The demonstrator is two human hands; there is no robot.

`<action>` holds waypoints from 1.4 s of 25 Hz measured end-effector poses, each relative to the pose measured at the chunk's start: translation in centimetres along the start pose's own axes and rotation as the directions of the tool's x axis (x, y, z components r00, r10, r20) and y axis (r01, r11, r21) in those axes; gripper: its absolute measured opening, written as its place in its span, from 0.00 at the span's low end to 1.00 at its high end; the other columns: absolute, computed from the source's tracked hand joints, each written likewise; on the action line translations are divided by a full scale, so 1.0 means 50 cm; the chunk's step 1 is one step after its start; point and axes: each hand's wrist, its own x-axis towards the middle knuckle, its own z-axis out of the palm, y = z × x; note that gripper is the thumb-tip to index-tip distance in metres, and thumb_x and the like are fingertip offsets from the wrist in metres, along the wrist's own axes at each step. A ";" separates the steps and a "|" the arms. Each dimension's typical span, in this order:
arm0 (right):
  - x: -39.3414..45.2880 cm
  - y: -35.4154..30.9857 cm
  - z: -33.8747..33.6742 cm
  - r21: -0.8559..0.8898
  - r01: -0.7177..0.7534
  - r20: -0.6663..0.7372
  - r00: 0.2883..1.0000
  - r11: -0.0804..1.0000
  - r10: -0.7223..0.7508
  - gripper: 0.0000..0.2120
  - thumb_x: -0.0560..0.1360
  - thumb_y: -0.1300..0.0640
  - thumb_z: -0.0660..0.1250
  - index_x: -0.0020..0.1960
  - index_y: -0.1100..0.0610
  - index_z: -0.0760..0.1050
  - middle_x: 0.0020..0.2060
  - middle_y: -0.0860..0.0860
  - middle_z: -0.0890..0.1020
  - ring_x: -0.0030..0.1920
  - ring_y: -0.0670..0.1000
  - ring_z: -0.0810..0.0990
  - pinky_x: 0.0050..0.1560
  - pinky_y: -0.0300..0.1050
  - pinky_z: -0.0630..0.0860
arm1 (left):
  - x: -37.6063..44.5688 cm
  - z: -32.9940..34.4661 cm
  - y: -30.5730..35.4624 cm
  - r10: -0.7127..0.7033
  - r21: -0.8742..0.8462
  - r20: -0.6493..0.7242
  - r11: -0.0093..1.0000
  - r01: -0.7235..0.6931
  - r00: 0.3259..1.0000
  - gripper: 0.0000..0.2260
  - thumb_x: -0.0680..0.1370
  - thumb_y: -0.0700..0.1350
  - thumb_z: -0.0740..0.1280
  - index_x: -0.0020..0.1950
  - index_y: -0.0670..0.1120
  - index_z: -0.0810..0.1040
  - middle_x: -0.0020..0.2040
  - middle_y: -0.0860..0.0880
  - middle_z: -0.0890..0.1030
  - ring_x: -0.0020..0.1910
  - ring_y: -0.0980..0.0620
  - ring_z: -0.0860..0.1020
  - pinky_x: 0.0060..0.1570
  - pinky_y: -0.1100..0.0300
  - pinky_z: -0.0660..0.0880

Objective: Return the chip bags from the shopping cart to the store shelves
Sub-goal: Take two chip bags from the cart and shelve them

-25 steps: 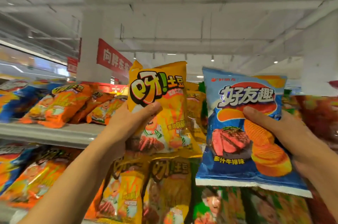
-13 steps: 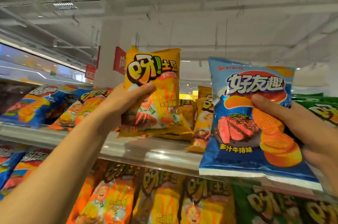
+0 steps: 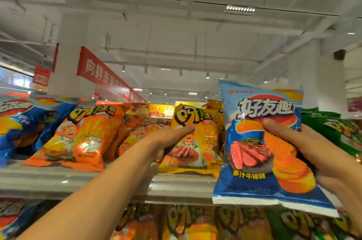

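My left hand (image 3: pixel 168 139) grips a yellow chip bag (image 3: pixel 195 141) by its left side, thumb across the front. The bag stands upright on the top shelf (image 3: pixel 78 181), in front of other yellow bags. My right hand (image 3: pixel 305 153) holds a blue chip bag (image 3: pixel 260 145) with a steak picture, thumb on its front and fingers behind. That blue bag hangs in the air in front of the shelf edge, right of the yellow one.
Orange chip bags (image 3: pixel 84 137) and blue bags (image 3: pixel 17 122) lie on the top shelf to the left. Green bags (image 3: pixel 337 128) fill the right end. More yellow and orange bags (image 3: pixel 186 222) line the shelf below. Red banners (image 3: pixel 98 71) hang overhead.
My left hand has lowered the yellow bag from mid-air down onto the top shelf among the other yellow bags. The blue bag in my right hand has stayed about level.
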 end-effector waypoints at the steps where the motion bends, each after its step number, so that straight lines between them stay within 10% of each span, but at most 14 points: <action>1: -0.009 -0.006 0.045 -0.007 -0.055 0.028 0.998 0.998 0.055 0.23 0.65 0.47 0.76 0.60 0.48 0.83 0.56 0.55 0.87 0.54 0.59 0.87 0.49 0.52 0.85 | 0.006 -0.003 -0.002 -0.007 0.030 0.001 1.000 0.007 1.000 0.39 0.63 0.68 0.77 0.67 0.48 0.75 0.65 0.47 0.79 0.64 0.43 0.78 0.64 0.48 0.74; 5: 0.018 0.002 0.059 -0.035 -0.033 -0.032 0.999 0.999 0.032 0.22 0.66 0.49 0.77 0.60 0.47 0.83 0.56 0.55 0.87 0.55 0.58 0.87 0.55 0.55 0.83 | -0.004 0.007 -0.005 0.094 0.134 -0.134 0.988 -0.076 0.987 0.38 0.68 0.67 0.74 0.72 0.52 0.68 0.60 0.53 0.76 0.53 0.52 0.79 0.49 0.58 0.75; 10: 0.035 0.009 0.069 -0.066 -0.031 0.012 0.999 0.997 0.031 0.25 0.65 0.47 0.78 0.61 0.46 0.82 0.55 0.53 0.87 0.53 0.56 0.87 0.48 0.50 0.84 | -0.024 0.007 -0.023 0.390 0.595 -0.240 0.782 -0.183 0.889 0.48 0.69 0.72 0.68 0.81 0.53 0.52 0.80 0.44 0.58 0.77 0.41 0.62 0.74 0.43 0.63; 14: 0.054 0.001 0.056 -0.078 -0.036 0.024 0.999 0.996 0.038 0.27 0.64 0.47 0.78 0.63 0.46 0.81 0.54 0.53 0.88 0.52 0.56 0.88 0.50 0.51 0.83 | -0.044 0.006 -0.030 0.266 0.364 -0.038 0.901 -0.235 0.963 0.41 0.71 0.66 0.73 0.79 0.59 0.57 0.77 0.52 0.66 0.72 0.47 0.70 0.72 0.45 0.68; 19: 0.081 0.006 0.069 -0.005 -0.012 0.111 0.994 1.000 0.013 0.25 0.63 0.47 0.77 0.60 0.45 0.83 0.53 0.54 0.88 0.51 0.58 0.88 0.46 0.52 0.85 | -0.077 0.016 -0.021 0.363 0.541 -0.187 0.813 -0.213 0.913 0.43 0.74 0.69 0.65 0.82 0.56 0.49 0.82 0.51 0.58 0.78 0.48 0.61 0.76 0.45 0.62; 25: 0.097 0.035 0.209 0.115 0.022 0.224 0.973 0.993 -0.048 0.24 0.66 0.47 0.76 0.62 0.48 0.83 0.54 0.55 0.87 0.51 0.59 0.88 0.47 0.60 0.84 | -0.202 -0.070 -0.057 0.663 0.846 -0.213 0.493 -0.205 0.718 0.28 0.80 0.59 0.64 0.77 0.51 0.65 0.71 0.50 0.71 0.71 0.51 0.69 0.68 0.52 0.68; 35: 0.136 0.007 0.639 0.094 0.031 0.241 0.969 0.995 -0.053 0.17 0.73 0.51 0.72 0.61 0.52 0.83 0.52 0.57 0.88 0.48 0.61 0.88 0.44 0.56 0.85 | -0.416 -0.493 -0.176 0.696 0.914 -0.332 0.404 0.034 0.637 0.30 0.77 0.61 0.62 0.75 0.46 0.71 0.73 0.42 0.69 0.74 0.42 0.65 0.72 0.45 0.63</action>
